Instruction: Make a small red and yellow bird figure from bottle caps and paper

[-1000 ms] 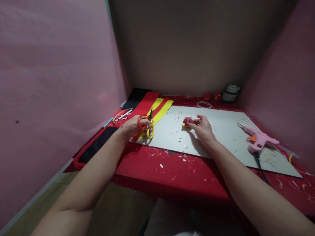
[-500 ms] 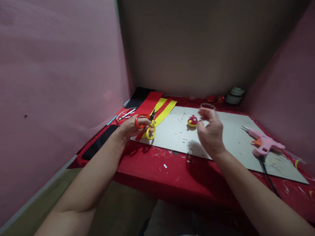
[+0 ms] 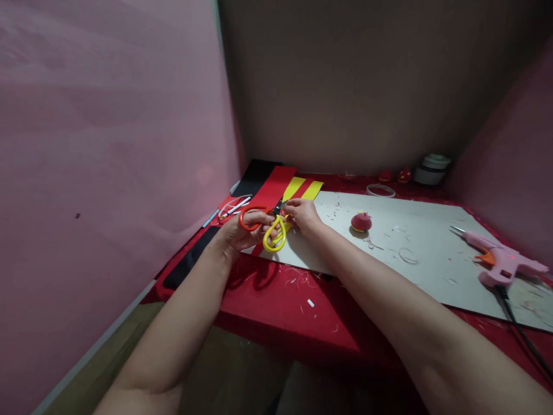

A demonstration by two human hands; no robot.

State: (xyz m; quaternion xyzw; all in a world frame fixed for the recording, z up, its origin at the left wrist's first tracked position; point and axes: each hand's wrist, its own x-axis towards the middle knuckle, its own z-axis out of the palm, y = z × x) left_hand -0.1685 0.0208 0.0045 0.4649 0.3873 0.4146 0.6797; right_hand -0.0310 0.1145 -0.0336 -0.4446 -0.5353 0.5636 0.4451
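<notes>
My left hand (image 3: 254,229) is closed around scissors (image 3: 275,235) with one orange-red and one yellow handle loop. Their dark blades point away from me, over the yellow and red strips. Beside the blade tips is my right hand (image 3: 306,215), its fingers pinched together; what they hold, if anything, is hidden. A small round red and yellow bird figure (image 3: 361,222) rests on the white board (image 3: 337,249), to the right of my right hand.
A pink glue gun (image 3: 503,259) lies at right, its black cord running off the front. At left are black, red and yellow sheets (image 3: 272,184) and pens (image 3: 235,208). Behind the board stand two red figures (image 3: 405,175), a lidded jar (image 3: 432,169) and a tape ring (image 3: 380,191).
My right hand has moved left from beside the bird figure to the scissor tips. The bird figure has turned so that its eye no longer shows. My left hand still holds the scissors.
</notes>
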